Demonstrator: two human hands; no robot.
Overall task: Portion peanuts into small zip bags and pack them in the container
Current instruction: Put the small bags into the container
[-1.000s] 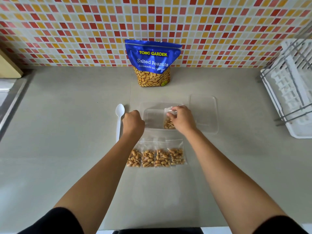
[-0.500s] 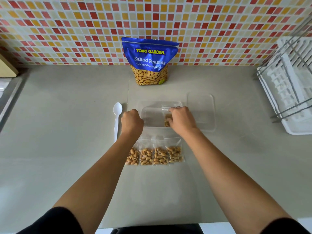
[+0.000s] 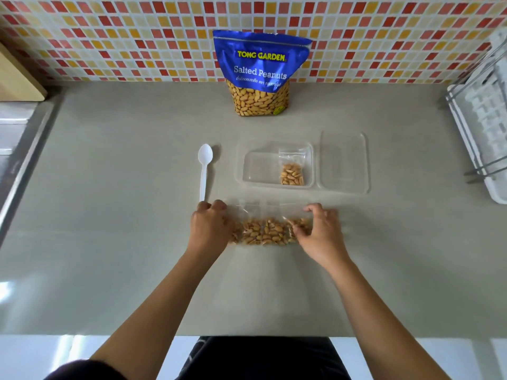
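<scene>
Hands, since a second ago: left hand (image 3: 210, 229) and right hand (image 3: 319, 231) have been drawn back from the container (image 3: 248, 171) to the row of filled zip bags (image 3: 264, 231); a single zip bag (image 3: 292, 171) has been left inside the container.
Worktop (image 3: 109, 215): grey, bounded at its back edge by a tiled wall (image 3: 109, 37) of red, orange and cream squares.
Dish rack (image 3: 485, 119): white, set at the right edge, partly cut off by the frame.
Peanut pouch (image 3: 259, 72): blue, marked "Salted Peanuts", stood upright at the middle of the back edge, against the wall.
Lid (image 3: 343, 163): clear, laid flat just beside the container's right side.
Container: clear, rectangular, placed mid-worktop between spoon (image 3: 204, 171) and lid.
Row of filled zip bags: laid side by side, nearer the front edge than the container.
Left hand: fingers curled, laid on the row's left end; whether a bag is pinched cannot be told.
Right hand: fingers and thumb curled round the row's right-end bag, which is pinched.
Spoon: white plastic, bowl toward the back edge, handle end at the left hand's knuckles.
Single zip bag: laid at the container's right end, with peanuts gathered in its nearer half.
</scene>
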